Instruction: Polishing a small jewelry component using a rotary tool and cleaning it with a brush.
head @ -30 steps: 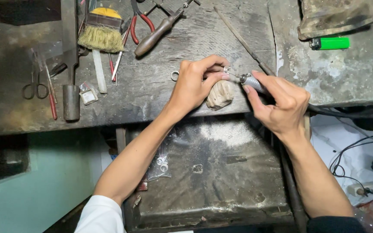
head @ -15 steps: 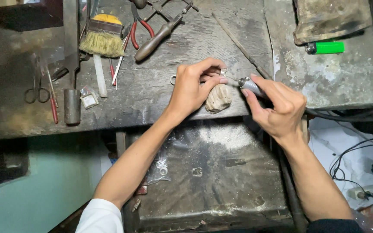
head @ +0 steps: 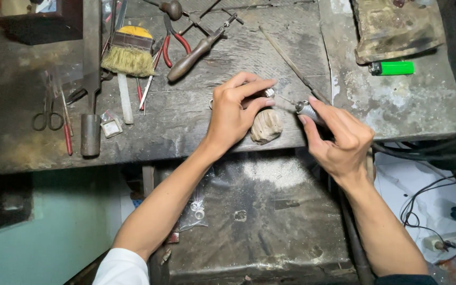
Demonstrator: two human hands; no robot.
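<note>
While the left hand (head: 233,113) pinches a small metal piece (head: 266,93) over the wooden peg (head: 266,125) at the bench's (head: 196,132) front edge, grip clamped; the right hand (head: 339,138) clasps a rotary tool (head: 307,109), whose tip should touch lightly and steadily.

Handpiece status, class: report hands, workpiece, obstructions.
Left hand pinching small piece over peg. Right hand holds handpiece, tip at piece. Nothing between.

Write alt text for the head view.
Two bare hands work at a worn workbench: the left hand pinches a small metal piece over a wooden peg, and the right hand points a rotary handpiece at it. Brush, pliers and scissors lie left.
</note>
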